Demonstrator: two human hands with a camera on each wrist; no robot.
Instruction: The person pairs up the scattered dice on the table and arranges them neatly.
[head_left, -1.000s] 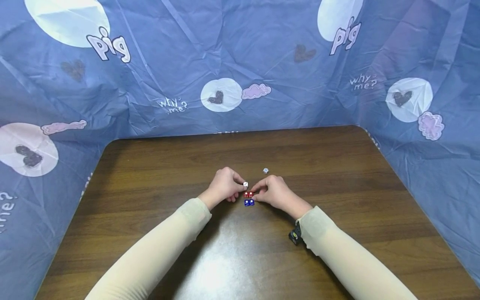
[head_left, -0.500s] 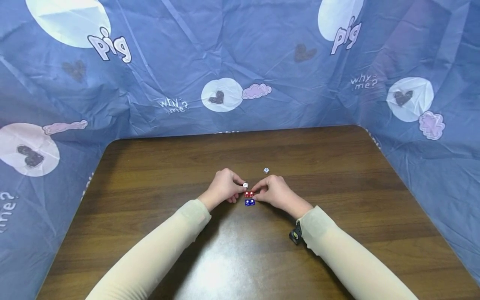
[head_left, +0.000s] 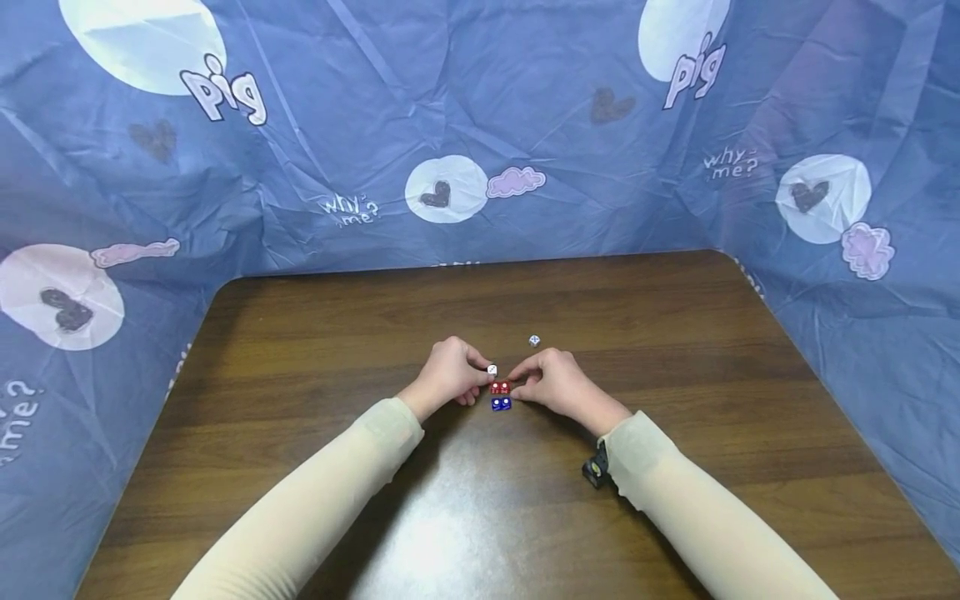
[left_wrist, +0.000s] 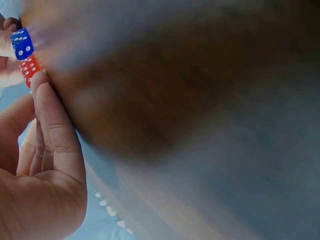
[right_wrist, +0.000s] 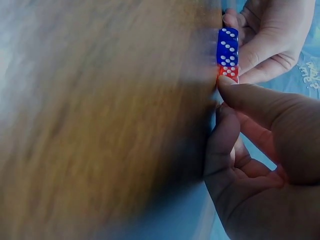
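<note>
In the head view, my left hand (head_left: 452, 372) pinches a white die (head_left: 492, 370) between thumb and forefinger, just behind a pair of red dice (head_left: 500, 388). Two blue dice (head_left: 501, 404) sit side by side in front of the red pair. My right hand (head_left: 556, 383) is at the right of the red dice, its thumb and forefinger curved and slightly apart with nothing held between them. From the right wrist, the thumb tip (right_wrist: 227, 82) overlaps a red die (right_wrist: 229, 72) next to the blue dice (right_wrist: 228, 47). Fingers hide the white die in the left wrist view.
Another white die (head_left: 534, 340) lies farther back on the brown wooden table (head_left: 360, 325), beyond the right hand. A blue printed cloth (head_left: 480, 100) hangs behind the table and along its sides. A small black device (head_left: 596, 468) is strapped at the right wrist.
My right fingers have drawn back slightly to the right from the red dice. The left hand stays with the white die, and the view has shifted a little.
</note>
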